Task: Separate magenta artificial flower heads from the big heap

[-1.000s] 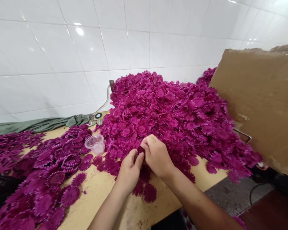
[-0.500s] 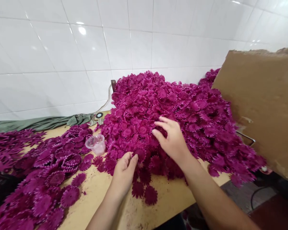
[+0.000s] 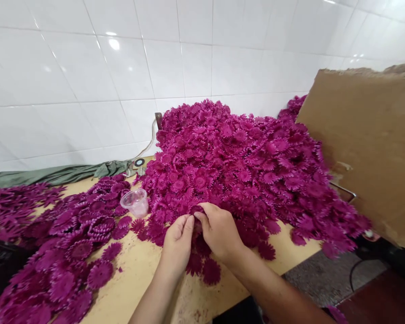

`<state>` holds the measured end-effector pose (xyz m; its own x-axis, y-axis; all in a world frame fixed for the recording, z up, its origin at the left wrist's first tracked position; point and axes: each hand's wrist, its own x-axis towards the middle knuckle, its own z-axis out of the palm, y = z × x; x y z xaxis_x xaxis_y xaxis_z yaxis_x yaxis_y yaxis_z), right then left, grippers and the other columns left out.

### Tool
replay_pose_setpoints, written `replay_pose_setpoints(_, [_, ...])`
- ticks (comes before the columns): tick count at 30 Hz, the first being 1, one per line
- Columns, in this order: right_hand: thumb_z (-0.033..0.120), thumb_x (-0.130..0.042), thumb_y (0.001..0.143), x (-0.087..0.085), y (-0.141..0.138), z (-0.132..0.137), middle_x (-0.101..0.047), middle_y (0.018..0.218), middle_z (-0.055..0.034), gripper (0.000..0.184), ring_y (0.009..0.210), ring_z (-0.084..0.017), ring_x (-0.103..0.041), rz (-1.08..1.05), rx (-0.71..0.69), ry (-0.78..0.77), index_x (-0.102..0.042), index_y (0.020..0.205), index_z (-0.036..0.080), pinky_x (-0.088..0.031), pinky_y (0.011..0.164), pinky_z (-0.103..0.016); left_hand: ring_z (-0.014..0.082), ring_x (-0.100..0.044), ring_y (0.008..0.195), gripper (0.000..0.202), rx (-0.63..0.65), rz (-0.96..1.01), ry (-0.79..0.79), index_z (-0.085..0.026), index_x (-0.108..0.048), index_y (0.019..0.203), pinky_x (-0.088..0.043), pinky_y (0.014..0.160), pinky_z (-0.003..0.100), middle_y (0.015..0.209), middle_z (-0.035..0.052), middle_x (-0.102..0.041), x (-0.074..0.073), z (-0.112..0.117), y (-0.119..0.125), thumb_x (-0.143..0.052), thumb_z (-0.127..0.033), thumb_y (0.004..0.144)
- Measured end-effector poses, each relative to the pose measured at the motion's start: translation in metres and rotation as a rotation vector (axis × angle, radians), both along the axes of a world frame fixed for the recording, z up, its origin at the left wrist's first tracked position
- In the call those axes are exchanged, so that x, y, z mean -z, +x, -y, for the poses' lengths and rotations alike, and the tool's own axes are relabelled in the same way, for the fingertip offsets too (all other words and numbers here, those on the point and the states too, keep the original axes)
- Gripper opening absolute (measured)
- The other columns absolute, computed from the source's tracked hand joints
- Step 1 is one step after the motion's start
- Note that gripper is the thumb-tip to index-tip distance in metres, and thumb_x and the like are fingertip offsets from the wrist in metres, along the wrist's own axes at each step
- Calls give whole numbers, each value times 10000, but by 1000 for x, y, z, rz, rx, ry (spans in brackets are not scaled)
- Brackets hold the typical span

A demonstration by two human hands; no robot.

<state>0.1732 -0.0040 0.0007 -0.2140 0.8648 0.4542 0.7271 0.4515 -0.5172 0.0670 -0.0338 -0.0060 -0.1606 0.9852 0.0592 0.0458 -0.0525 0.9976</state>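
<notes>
My left hand is closed in a pinch at the edge of a magenta artificial flower piece. Against it, my right hand has its thumb and fingers closed on the same flower piece, whose greater part the fingers hide. Just behind both hands rises a large heap of magenta flower pieces with toothed petals. Below the hands, a couple of loose flower pieces lie on the yellowish tabletop.
A small clear plastic cup stands left of the heap. More flattened flower pieces spread over the left side. Green cloth lies along the white tiled wall. A large cardboard sheet leans at the right.
My right hand has come down and left from above the heap to meet my left hand, closing on the flower piece. The left hand has stayed nearly in place.
</notes>
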Motion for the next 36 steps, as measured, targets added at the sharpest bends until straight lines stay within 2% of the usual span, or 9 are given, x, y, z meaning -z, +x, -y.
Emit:
replay_pose_setpoints(3, [232,-343,894,2,-7,-4,-648,675,-100,316,586,-184,-592,113,111,-16,-593,717,153,-381,550,-270,125,-437,576,260,-20,-87,30,-182,-496,608,-391,568,244,574,-29,-476,2,-1,4,-508,-416,721])
replay_pose_setpoints(6, [232,-317,903,-1,-10,-9,-634,662,-89,345,579,-172,-574,68,106,1,-591,706,158,-389,561,-270,114,-395,551,263,-67,-153,64,-186,-464,582,-355,534,231,551,-40,-434,2,-3,4,-492,-399,733])
replay_pose_setpoints(10, [227,-404,877,-8,-4,-9,-621,848,-84,213,797,-173,-568,-164,-113,156,-605,908,165,-444,738,-293,107,-390,542,313,-93,-73,37,-185,-458,570,-351,529,225,545,-47,-421,-1,-6,-4,-533,-461,696])
replay_pose_setpoints(13, [236,-515,825,-10,3,-4,-587,934,-92,215,906,-187,-530,-182,-302,200,-606,1004,162,-443,820,-327,121,-435,570,347,-65,14,11,-178,-491,598,-390,571,239,558,-37,-462,-4,-6,-10,-559,-511,670])
replay_pose_setpoints(17, [165,-581,772,-8,7,-3,-603,893,-60,158,846,-159,-553,-172,-393,62,-651,913,175,-459,789,-303,136,-452,599,375,-93,-32,39,-176,-521,593,-398,583,242,575,-24,-480,-3,-4,-13,-550,-544,664])
replay_pose_setpoints(20, [113,-587,752,-8,8,-7,-606,761,-24,100,734,-127,-568,-228,-396,-68,-668,764,171,-465,717,-261,128,-419,570,369,-86,-119,48,-189,-473,540,-375,554,236,549,-31,-440,0,-1,-13,-536,-527,674])
replay_pose_setpoints(24, [71,-584,730,-13,11,-11,-586,672,-5,130,674,-114,-554,-242,-367,-142,-643,649,155,-450,661,-239,120,-396,553,341,-40,-158,39,-195,-443,539,-361,545,233,544,-37,-421,3,2,-10,-527,-492,684])
replay_pose_setpoints(31, [59,-517,746,-21,20,-10,-672,848,-58,169,803,-141,-613,-250,-385,-328,-658,784,144,-471,776,-281,118,-379,547,361,-69,-154,41,-194,-447,537,-352,532,229,539,-39,-393,-4,3,-11,-536,-518,668])
replay_pose_setpoints(36, [147,-632,679,-18,17,-8,-646,786,-27,108,698,-136,-595,-265,-367,-380,-624,785,160,-481,669,-270,120,-376,545,377,-57,-199,63,-194,-446,529,-341,517,227,532,-38,-383,-10,2,-12,-511,-534,678])
